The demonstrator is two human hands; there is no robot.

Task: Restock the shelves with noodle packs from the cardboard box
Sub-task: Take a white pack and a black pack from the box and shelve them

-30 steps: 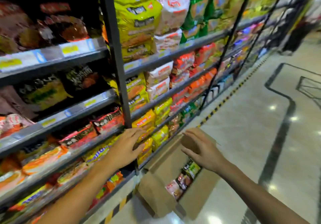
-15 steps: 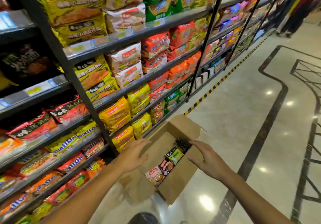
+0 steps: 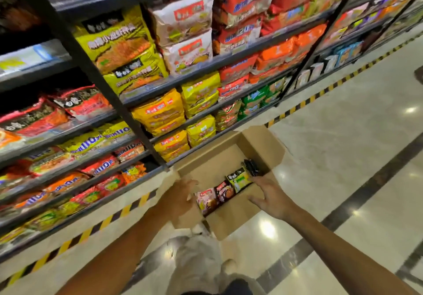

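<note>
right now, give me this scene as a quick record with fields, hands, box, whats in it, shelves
left hand: open, fingers spread, over the near left side of the box, holding nothing
right hand: open, at the box's right wall, holding nothing
cardboard box: on the floor by the shelf base, flaps open
noodle packs: a row along the right wall; pink, dark red, yellow-green, black
shelves: stocked with yellow, white, red and orange packs

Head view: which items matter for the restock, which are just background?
Job:
cardboard box, open on the floor
noodle packs standing in a row inside it
shelves, already well stocked
left hand and right hand, open at the box

Background:
striped floor tape
glossy floor
</note>
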